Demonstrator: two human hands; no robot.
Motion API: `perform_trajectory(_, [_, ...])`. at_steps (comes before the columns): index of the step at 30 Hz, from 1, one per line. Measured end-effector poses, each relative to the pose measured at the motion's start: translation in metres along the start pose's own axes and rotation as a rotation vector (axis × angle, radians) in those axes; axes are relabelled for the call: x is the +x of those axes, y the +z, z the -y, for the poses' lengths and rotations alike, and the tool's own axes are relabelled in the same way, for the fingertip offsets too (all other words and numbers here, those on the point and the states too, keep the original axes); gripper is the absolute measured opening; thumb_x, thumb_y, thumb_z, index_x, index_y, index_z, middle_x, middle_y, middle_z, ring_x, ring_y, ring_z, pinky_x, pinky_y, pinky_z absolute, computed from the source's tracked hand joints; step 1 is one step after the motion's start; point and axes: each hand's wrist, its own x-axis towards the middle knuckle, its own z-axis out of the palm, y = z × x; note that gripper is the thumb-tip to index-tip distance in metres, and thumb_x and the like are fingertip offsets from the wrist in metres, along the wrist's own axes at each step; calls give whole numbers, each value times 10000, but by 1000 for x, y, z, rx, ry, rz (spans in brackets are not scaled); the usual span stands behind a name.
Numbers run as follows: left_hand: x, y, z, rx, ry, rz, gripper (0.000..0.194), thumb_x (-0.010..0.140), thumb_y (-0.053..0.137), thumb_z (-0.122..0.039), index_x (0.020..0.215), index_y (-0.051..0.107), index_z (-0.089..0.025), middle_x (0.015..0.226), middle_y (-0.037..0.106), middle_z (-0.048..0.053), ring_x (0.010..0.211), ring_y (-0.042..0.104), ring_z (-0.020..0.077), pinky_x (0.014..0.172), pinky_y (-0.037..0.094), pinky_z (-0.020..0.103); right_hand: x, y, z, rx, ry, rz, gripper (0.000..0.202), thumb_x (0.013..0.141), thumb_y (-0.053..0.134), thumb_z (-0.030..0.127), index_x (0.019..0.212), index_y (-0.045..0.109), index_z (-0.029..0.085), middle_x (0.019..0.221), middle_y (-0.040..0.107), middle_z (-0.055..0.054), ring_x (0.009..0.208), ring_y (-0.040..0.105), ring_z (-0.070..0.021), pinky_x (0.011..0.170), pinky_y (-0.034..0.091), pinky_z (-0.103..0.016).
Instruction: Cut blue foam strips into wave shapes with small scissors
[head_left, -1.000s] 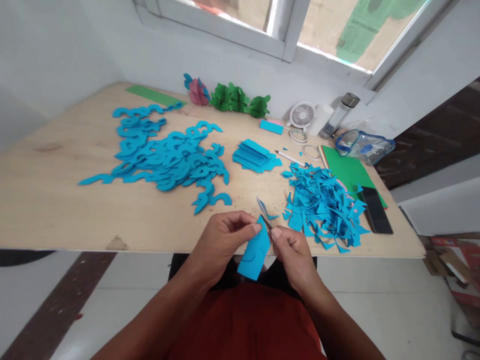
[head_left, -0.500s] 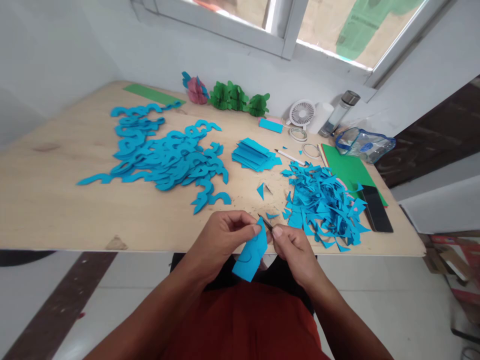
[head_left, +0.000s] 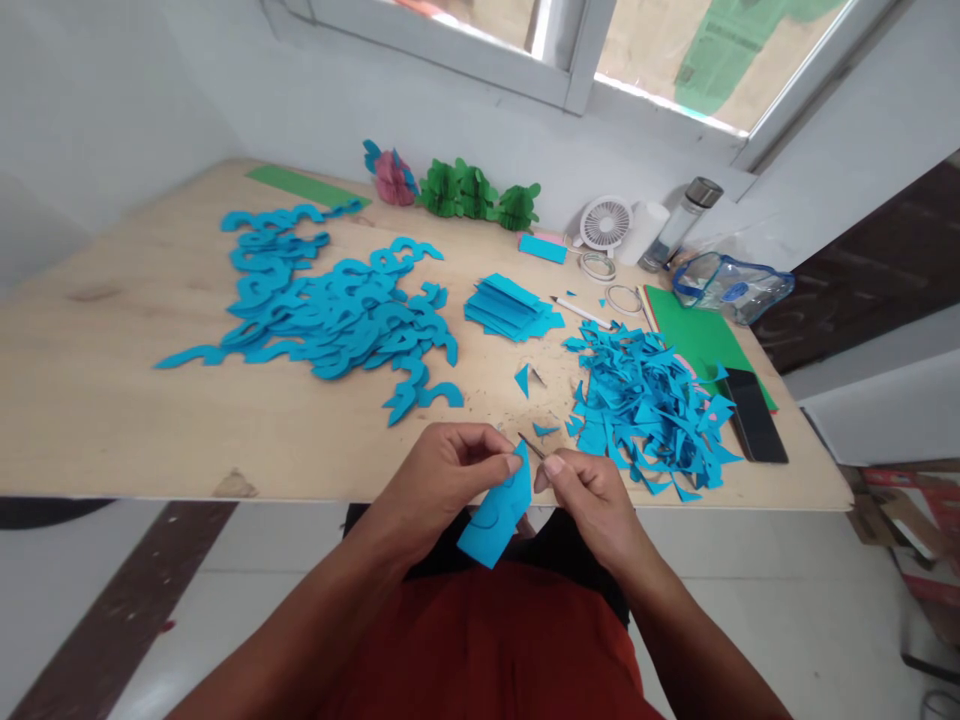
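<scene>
Trimming, apparently, we pinch blue paper (head_left: 491, 522) in our left hand (head_left: 439, 485), scissors (head_left: 531, 445) in our right hand (head_left: 600, 505); blades need steady alignment.

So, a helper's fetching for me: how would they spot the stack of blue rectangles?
On the wooden table, wavy blue cutouts lie left, jagged blue scraps right. The stack of blue rectangles is between them, nearer you than the blue strip by the white fan. Straight edges set it apart from both piles.
</scene>
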Motion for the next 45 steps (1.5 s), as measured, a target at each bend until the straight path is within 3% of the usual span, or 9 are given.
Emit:
perform_trajectory(7, [0,1,1,-13,-2,-32,149,672,749,-307,595,669,-207,538,655,-6,470,607,161,471,493,274,1,0,-8,132,36,-22,448,879,538,558,691,653,168,454,275,85,419,216,-87,423,173,-234])
perform_trajectory(11, [0,1,3,16,43,-132,159,649,756,-282,560,657,-194,530,608,-21,490,551,134,492,467,253,0,7,-15,275,26,-45,456,896,516,551,698,637,158,479,297,76,439,217,-88,426,175,-239])
perform_trajectory(14, [2,2,5,13,97,-189,147,647,756,-266,564,669,-182,558,602,-21,543,532,123,553,456,240,-1,14,-15,339,57,-41,412,841,593,550,695,614,166,488,304,79,445,207,-85,420,173,-235])
perform_trajectory(17, [4,5,8,-39,111,-231,116,634,766,-252,591,690,-176,599,628,-16,590,543,124,597,449,237,-1,22,-11,352,98,-80,315,754,714,463,693,612,170,529,358,71,470,219,-78,431,195,-229])
perform_trajectory(21, [5,7,10,-92,111,-262,103,614,773,-233,583,692,-177,590,626,-28,588,527,110,597,428,222,1,28,-3,368,133,-165,246,717,731,371,645,596,179,526,372,69,470,245,-80,427,231,-232])
perform_trajectory(32, [4,3,15,-84,98,-223,86,665,771,-229,660,698,-183,635,632,-34,606,531,99,614,436,212,3,28,-7,311,132,-164,202,736,709,319,634,602,181,519,394,67,456,286,-83,403,278,-218])
perform_trajectory(36, [1,-1,16,-78,53,-132,153,658,795,-253,767,710,-187,732,681,-12,675,589,123,648,475,229,4,24,-6,264,115,-180,204,726,712,307,620,598,176,514,396,67,469,301,-83,427,277,-217])
perform_trajectory(39, [-1,-3,18,-54,-16,-62,165,667,797,-283,711,678,-177,668,656,-23,606,569,108,583,469,215,6,21,-5,233,103,-185,213,727,712,315,622,598,169,522,405,61,482,317,-85,439,277,-218])
perform_trajectory(45, [-1,2,17,-68,-55,-80,183,658,793,-268,607,645,-173,581,637,-39,536,560,94,558,470,204,8,21,-2,197,111,-163,273,728,718,378,617,573,175,515,363,69,480,284,-83,434,245,-220])
